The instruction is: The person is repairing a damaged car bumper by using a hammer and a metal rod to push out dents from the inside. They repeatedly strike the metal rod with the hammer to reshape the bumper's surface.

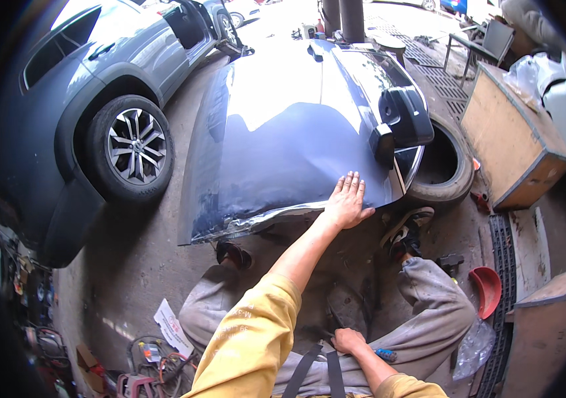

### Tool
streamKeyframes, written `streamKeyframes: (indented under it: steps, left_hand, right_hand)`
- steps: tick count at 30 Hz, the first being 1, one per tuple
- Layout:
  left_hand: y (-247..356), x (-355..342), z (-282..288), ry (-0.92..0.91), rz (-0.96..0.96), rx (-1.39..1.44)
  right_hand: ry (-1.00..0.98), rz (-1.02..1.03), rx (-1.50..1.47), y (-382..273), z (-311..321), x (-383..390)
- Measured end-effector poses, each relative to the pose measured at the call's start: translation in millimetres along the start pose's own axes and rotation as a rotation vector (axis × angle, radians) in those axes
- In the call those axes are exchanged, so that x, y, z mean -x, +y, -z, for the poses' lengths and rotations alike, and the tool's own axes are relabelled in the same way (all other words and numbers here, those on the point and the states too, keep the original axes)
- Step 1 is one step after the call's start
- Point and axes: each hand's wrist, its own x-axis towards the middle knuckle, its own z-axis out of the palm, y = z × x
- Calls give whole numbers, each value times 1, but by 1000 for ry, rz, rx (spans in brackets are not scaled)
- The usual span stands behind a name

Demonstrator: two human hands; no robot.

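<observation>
A dark, glossy car door point(283, 156) lies flat in front of me, with a black side mirror point(405, 119) attached on its right. Its near edge is bent, and the paint is rough along it. My left hand point(346, 202) is palm down on the panel near this edge at the right, fingers stretched out and pointing away. Low in my lap, my right hand point(349, 340) is closed. What it grips is mostly hidden, though a thin dark piece shows by its fingers. Beside that wrist lies a blue handle point(386, 355).
A tire point(452, 166) lies under the door's right side. At the left stands a grey car point(64, 132). To the right are a wooden box point(511, 139), a red bowl point(485, 292) and a plastic bag point(474, 348). Cables and a printed card point(172, 326) lie at the lower left.
</observation>
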Motion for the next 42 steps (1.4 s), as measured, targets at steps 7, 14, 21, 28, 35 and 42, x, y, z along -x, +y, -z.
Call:
streamKeyframes:
  steps: [7, 14, 21, 28, 35, 42]
  left_hand:
    - [-56, 41, 20, 62, 28, 199]
    - [-165, 149, 18, 250, 326, 197]
    - [-175, 200, -5, 574, 449, 301]
    - [-176, 205, -8, 704, 482, 346]
    - [-183, 206, -16, 829, 469, 381]
    - [-186, 210, -12, 818, 436, 388]
  right_hand:
    - [25, -112, 106, 19, -23, -6]
    - [-19, -171, 275, 15, -40, -10]
    - [-132, -203, 531, -22, -28, -12]
    - [-202, -248, 667, -56, -32, -35]
    - [-249, -225, 862, -89, -16, -27]
    - [-102, -141, 1079, -87, 48, 2]
